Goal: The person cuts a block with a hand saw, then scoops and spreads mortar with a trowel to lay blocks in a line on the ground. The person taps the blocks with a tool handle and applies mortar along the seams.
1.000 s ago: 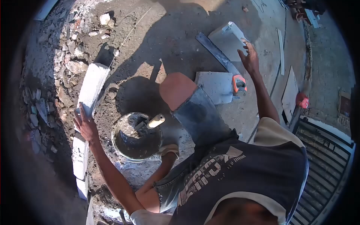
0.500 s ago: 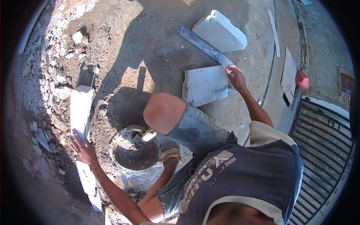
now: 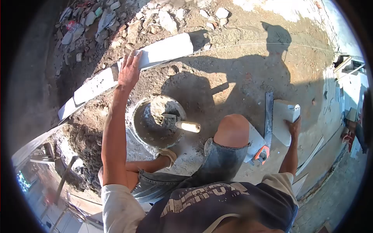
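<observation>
My left hand lies with spread fingers on a row of white blocks, over the place where two blocks meet. Out to the right, my right hand grips the edge of a loose white block; some of its fingers are hidden. Beside that block lies a handsaw with an orange-and-grey handle. The handle is next to another white block, partly covered by my knee. A bucket of grey mortar stands between my arms, with a wooden-handled trowel in it.
A taut string runs along the block row and beyond it. Rubble and stones lie behind the row. Thin pale strips are on the ground at right. A long-handled tool leans at lower left.
My right hand has let go of the saw handle and moved onto the other loose block. My left hand stays on the block row. The view has turned.
</observation>
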Demonstrator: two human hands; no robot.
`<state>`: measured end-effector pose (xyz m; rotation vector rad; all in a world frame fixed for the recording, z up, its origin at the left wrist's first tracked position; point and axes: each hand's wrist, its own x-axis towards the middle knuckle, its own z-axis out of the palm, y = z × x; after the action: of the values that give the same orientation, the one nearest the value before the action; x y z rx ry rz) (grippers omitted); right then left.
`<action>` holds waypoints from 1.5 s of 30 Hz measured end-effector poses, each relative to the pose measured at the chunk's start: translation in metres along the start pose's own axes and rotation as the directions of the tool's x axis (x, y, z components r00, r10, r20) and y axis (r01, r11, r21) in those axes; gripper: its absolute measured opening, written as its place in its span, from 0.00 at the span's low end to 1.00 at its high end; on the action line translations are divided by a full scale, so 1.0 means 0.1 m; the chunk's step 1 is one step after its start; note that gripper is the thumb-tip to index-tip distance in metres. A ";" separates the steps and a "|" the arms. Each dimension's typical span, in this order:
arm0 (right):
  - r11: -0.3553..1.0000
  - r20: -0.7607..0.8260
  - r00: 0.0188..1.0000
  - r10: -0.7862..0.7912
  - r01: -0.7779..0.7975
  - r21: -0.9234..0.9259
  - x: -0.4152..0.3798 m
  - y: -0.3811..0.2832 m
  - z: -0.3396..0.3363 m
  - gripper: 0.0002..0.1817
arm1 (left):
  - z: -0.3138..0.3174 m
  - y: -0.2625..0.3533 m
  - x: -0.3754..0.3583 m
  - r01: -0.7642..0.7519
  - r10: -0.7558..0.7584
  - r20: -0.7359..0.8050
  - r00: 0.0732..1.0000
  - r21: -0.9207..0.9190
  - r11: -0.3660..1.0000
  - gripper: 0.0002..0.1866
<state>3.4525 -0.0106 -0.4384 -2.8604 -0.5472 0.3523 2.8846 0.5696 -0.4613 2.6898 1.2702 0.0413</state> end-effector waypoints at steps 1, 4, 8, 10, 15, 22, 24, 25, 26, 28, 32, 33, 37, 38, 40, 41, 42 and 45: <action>0.998 0.007 0.999 0.033 -0.033 -0.044 -0.05 -0.06 -0.02 0.53 | -0.08 0.07 -0.01 0.022 -0.022 0.029 0.999 0.008 1.000 0.40; 0.966 -0.101 0.991 -0.088 0.060 -0.251 -0.18 -0.22 0.10 0.56 | -0.07 0.07 -0.03 0.055 -0.056 0.047 0.997 0.013 0.998 0.40; 0.941 -0.036 0.942 -0.333 0.334 0.048 -0.62 -1.59 -0.42 0.56 | -0.01 0.02 0.01 0.017 -0.018 0.025 1.000 0.025 1.000 0.39; 0.867 -0.077 0.903 -0.423 0.428 0.257 -0.67 -2.19 -0.56 0.55 | 0.03 -0.01 0.01 0.009 -0.009 0.000 1.000 0.017 1.000 0.39; 0.552 -0.234 0.799 -0.555 0.563 0.615 -0.71 -3.95 -0.69 0.55 | 0.03 0.01 -0.01 0.023 -0.022 -0.027 0.999 0.036 0.999 0.36; 0.259 -0.323 0.519 -0.791 0.763 0.593 -1.00 -5.49 -0.36 0.54 | -0.01 0.04 -0.02 0.060 -0.061 0.012 0.998 0.077 0.995 0.43; 0.259 -0.335 0.459 -0.823 0.828 0.498 -1.07 -5.58 -0.19 0.54 | -0.04 0.06 -0.01 0.071 -0.075 0.041 0.996 0.095 0.993 0.44; 0.275 -0.355 0.431 -0.830 0.869 0.411 -1.04 -5.58 -0.06 0.54 | -0.04 0.06 -0.01 0.071 -0.076 0.047 0.996 0.092 0.993 0.45; 0.294 -0.369 0.405 -0.837 0.900 0.321 -0.99 -5.57 0.08 0.55 | -0.03 0.05 -0.03 0.070 -0.076 0.055 0.996 0.108 0.992 0.45; 0.290 -0.421 0.361 -0.832 0.930 0.224 -0.93 -5.58 0.18 0.56 | -0.01 0.05 -0.01 0.064 -0.073 0.064 0.995 0.141 0.988 0.45; 0.279 -0.370 0.435 -0.821 0.871 0.405 -1.06 -5.51 0.00 0.56 | 0.00 0.05 0.01 0.055 -0.066 0.059 0.996 0.164 0.985 0.45; 0.293 -0.347 0.443 -0.827 0.866 0.406 -1.09 -5.47 -0.08 0.56 | 0.04 0.02 0.00 0.048 -0.056 0.049 0.997 0.150 0.988 0.45; 0.268 -0.355 0.393 -0.848 0.897 0.352 -1.12 -5.38 -0.10 0.56 | 0.11 0.02 0.03 0.030 -0.037 0.040 0.999 0.157 0.987 0.46; 0.297 -0.389 0.394 -0.833 0.911 0.288 -1.10 -5.37 0.02 0.55 | 0.11 0.02 0.02 0.036 -0.042 0.038 0.998 0.159 0.987 0.46; 0.284 -0.381 0.366 -0.849 0.924 0.255 -1.10 -5.41 0.10 0.54 | 0.06 0.02 0.04 0.048 -0.055 0.044 0.998 0.147 0.988 0.47; 0.265 -0.381 0.340 -0.860 0.935 0.236 -1.06 -5.48 0.11 0.54 | 0.05 0.04 0.02 0.058 -0.060 0.013 0.998 0.127 0.990 0.46; 0.249 -0.383 0.327 -0.864 0.938 0.240 -1.06 -5.54 0.06 0.55 | 0.04 0.06 -0.02 0.050 -0.052 0.017 0.998 0.127 0.991 0.46; 0.256 -0.373 0.330 -0.867 0.938 0.235 -1.16 -5.56 -0.11 0.53 | 0.03 -0.01 0.09 0.052 -0.047 -0.049 0.998 0.122 0.991 0.46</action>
<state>3.1647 0.4483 -0.2687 -1.6578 -1.7140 -0.0200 2.8892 0.5767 -0.4645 2.7737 1.3965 0.0196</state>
